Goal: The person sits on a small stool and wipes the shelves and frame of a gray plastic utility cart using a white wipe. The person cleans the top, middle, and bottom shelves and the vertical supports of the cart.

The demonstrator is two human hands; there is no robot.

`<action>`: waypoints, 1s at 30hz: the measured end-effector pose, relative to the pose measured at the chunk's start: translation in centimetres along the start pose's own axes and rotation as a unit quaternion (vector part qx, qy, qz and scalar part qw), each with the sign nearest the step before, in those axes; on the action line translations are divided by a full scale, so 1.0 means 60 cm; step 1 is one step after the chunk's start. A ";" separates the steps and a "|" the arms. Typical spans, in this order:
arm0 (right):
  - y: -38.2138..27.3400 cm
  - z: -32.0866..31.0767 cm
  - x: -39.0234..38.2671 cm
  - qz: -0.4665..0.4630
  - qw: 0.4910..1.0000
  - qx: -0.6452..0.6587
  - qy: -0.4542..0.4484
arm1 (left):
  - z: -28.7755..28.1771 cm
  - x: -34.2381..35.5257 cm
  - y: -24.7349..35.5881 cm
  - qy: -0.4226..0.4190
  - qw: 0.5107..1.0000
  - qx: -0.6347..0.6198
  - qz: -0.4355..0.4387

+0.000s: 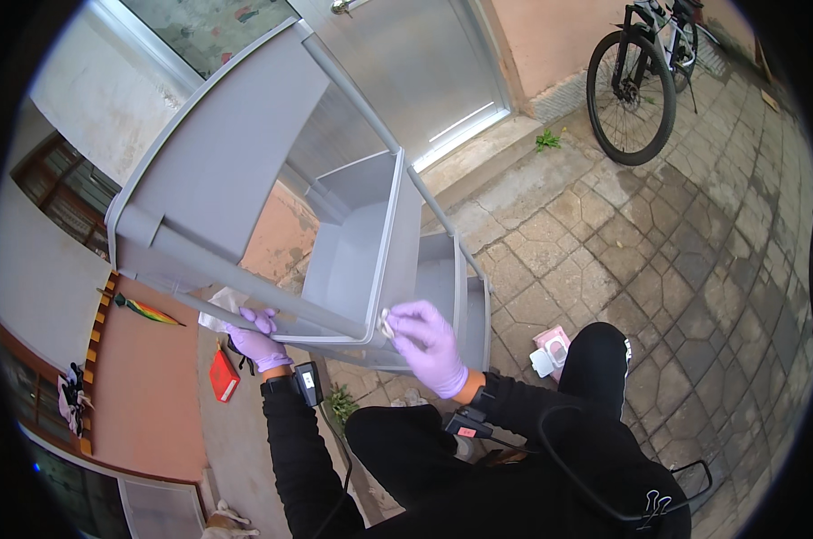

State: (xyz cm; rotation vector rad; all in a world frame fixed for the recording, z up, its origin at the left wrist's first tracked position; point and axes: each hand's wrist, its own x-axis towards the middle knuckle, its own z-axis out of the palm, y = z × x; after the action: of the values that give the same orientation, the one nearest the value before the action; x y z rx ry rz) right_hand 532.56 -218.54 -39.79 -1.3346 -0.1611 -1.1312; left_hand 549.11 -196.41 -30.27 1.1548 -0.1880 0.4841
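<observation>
A grey plastic tiered shelf rack (384,242) leans at a slant in front of me. My left hand (258,343), in a purple glove, is closed around the rack's lower-left post, near a whitish plastic bag (219,310). With fingers pinched together, my right hand (429,346), gloved in purple too, holds a small crumpled white wipe (386,324) at the near corner of a tier. Beside my right knee lies a pink wipes pack (554,346) with its white lid flipped up.
A bicycle (635,90) stands by the wall at the far right. Behind the rack is a metal door (415,72) with a step. A red object (224,375) lies on the ledge at left, and an animal (227,521) at lower left. Paving stones (622,269) cover the ground.
</observation>
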 end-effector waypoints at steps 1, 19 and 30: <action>0.005 -0.004 -0.011 -0.039 0.998 -0.053 -0.002 | -0.002 -0.001 0.001 -0.012 1.000 -0.001 -0.006; 0.127 0.008 0.130 0.046 0.992 0.044 0.104 | -0.005 0.000 0.001 -0.051 0.998 -0.030 -0.024; 0.318 -0.003 0.260 0.230 0.954 0.030 0.187 | 0.002 0.003 -0.012 -0.120 0.992 -0.024 0.010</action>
State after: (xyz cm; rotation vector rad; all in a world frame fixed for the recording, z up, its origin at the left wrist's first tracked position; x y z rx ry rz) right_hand 553.90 -230.61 -42.30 -1.0096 0.3758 -0.9462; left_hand 549.59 -196.70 -30.75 1.1629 -0.4169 0.3559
